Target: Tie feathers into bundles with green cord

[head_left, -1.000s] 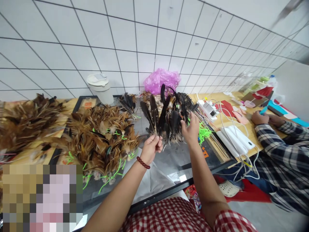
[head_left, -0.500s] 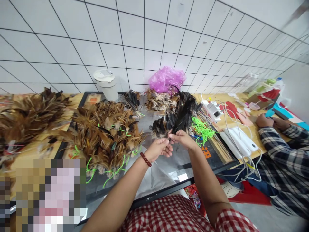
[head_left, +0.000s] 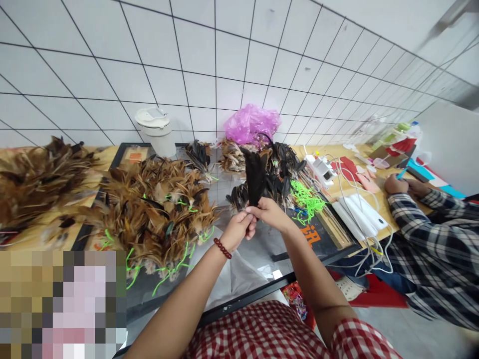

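Note:
Both my hands meet over the dark board, pinching the lower end of a bunch of black feathers (head_left: 255,174) that stands upright. My left hand (head_left: 241,227), with a beaded bracelet on the wrist, grips the quill ends; my right hand (head_left: 269,212) closes on them from the other side. Short black feathers (head_left: 239,197) lie behind my fingers, and more dark feathers (head_left: 286,162) are piled behind to the right. On the left spreads a large heap of brown feathers (head_left: 160,199), some tied with green string. Loose green string (head_left: 307,201) lies to the right.
A lidded white cup (head_left: 159,132) and a pink plastic bag (head_left: 252,123) stand near the tiled wall. Cables and a power strip (head_left: 321,169) lie to the right beside a white device (head_left: 359,217). Further right, a person in a plaid sleeve (head_left: 413,214) works at the table.
The black feathers, earlier leaning to the right, now point upright and slightly left. Both hands stay closed together on the quill ends. The whole view has shifted a little.

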`<state>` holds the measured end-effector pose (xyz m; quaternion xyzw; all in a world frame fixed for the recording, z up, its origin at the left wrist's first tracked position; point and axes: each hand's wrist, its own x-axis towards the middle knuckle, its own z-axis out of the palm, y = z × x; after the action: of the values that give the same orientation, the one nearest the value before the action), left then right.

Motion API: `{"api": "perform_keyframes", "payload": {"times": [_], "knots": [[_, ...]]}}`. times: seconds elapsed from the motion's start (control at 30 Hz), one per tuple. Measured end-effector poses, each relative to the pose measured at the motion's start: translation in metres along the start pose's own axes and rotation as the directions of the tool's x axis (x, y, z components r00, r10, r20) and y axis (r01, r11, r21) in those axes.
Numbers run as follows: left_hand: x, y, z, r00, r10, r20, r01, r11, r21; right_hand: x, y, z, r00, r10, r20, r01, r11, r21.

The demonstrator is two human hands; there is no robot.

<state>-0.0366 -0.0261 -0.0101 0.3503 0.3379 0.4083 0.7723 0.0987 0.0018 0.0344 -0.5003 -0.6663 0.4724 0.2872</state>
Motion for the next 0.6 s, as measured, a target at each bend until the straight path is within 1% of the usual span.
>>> {"api": "perform_keyframes", "payload": {"times": [0.07, 0.1, 0.13, 0.2, 0.27, 0.33, 0.43, 0.5, 0.6], "knots": [[0.000, 0.001, 0.000, 0.999, 0.040, -0.012, -0.041, 0.997, -0.060, 0.004, 0.000, -0.009, 0.996, -0.071, -0.058, 0.065, 0.993, -0.096], [0.000, 0.002, 0.000, 0.997, 0.064, -0.031, -0.066, 0.994, -0.083, 0.006, 0.001, -0.018, 0.990, -0.091, -0.104, 0.071, 0.982, -0.175], [0.000, 0.003, 0.000, 0.995, 0.087, -0.054, -0.092, 0.991, -0.100, 0.010, 0.004, -0.028, 0.983, -0.097, -0.159, 0.052, 0.961, -0.270], [0.000, 0.005, -0.001, 0.985, 0.132, -0.109, -0.145, 0.982, -0.118, 0.021, 0.011, -0.055, 0.956, -0.069, -0.284, -0.072, 0.886, -0.458], [0.001, 0.005, -0.002, 0.972, 0.169, -0.163, -0.190, 0.974, -0.126, 0.036, 0.019, -0.082, 0.923, -0.002, -0.386, -0.234, 0.792, -0.564], [0.002, 0.005, -0.003, 0.960, 0.192, -0.204, -0.222, 0.966, -0.134, 0.054, 0.027, -0.107, 0.876, 0.056, -0.479, -0.374, 0.706, -0.602], [0.004, 0.003, -0.003, 0.954, 0.204, -0.219, -0.234, 0.965, -0.121, 0.081, 0.035, -0.133, 0.822, 0.101, -0.561, -0.486, 0.638, -0.597], [0.006, 0.001, -0.002, 0.953, 0.207, -0.221, -0.234, 0.967, -0.100, 0.095, 0.041, -0.144, 0.791, 0.132, -0.597, -0.542, 0.602, -0.586], [0.006, 0.001, -0.002, 0.950, 0.209, -0.232, -0.237, 0.967, -0.098, 0.105, 0.047, -0.153, 0.744, 0.206, -0.635, -0.629, 0.535, -0.564]]}}
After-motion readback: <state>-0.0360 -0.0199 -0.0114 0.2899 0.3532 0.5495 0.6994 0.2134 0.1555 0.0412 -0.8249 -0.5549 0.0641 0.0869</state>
